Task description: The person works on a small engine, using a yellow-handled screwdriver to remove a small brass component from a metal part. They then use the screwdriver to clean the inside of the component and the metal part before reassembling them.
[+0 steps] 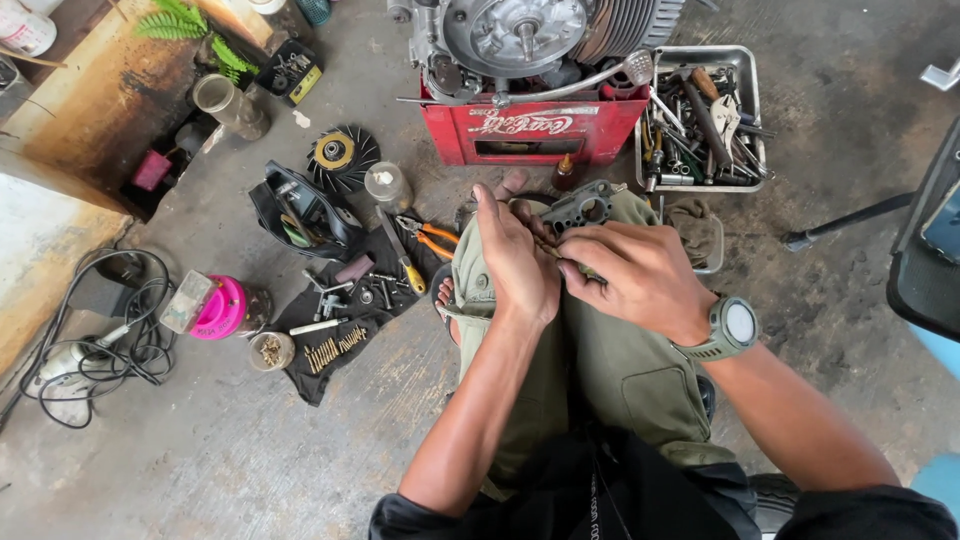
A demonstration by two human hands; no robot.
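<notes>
Because the small grey metal casting [583, 206] (it looks like a carburettor body, with a round bore and several lugs) rests on the person's knees, it sits directly under the head camera and within reach of both hands. The right hand [640, 275] lies over the near side of the casting with its fingers curled in a narrow pinch; what they pinch is hidden by the fingers themselves. The left hand [515, 258] is laid flat and half-closed against the left knee, just left of the casting, and appears to steady the work; whether it holds anything cannot be told. A grey-green wristwatch [728, 328] sits on the right wrist.

The olive trousers [610, 370] serve as the work surface, with a sandalled foot showing at the left knee.

To the left on the concrete floor [220, 440], a dark cloth [335, 330] carries loose bolts, sockets and a row of small brass pieces, keeping them off the grit and together. Orange-handled pliers [432, 237] and a yellow-handled screwdriver [400, 255] lie at its far edge, near the left hand.

Farther away, a red plastic crate [540, 130] lifts an engine [520, 40] off the floor. To its right, a metal tray [700, 115] holds a heap of spanners and other hand tools. At the far left lie a pink container [222, 308] and a coiled black cable [110, 340].
</notes>
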